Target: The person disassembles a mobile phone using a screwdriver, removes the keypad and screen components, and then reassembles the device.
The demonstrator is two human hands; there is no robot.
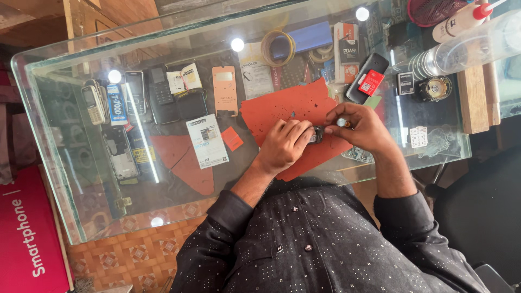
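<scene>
Nearest, the left hand (285, 145) closes around a small dark metal part (317, 134), pinning it on the red-orange perforated work mat (293, 108). The right hand (361, 126) grips a slim silver-tipped tool (342, 122), its tip at the part. Work appears underway, not finished. Beyond, old dark keypad phones (146, 93) lie beneath the glass counter top (70, 135), untouched.
</scene>
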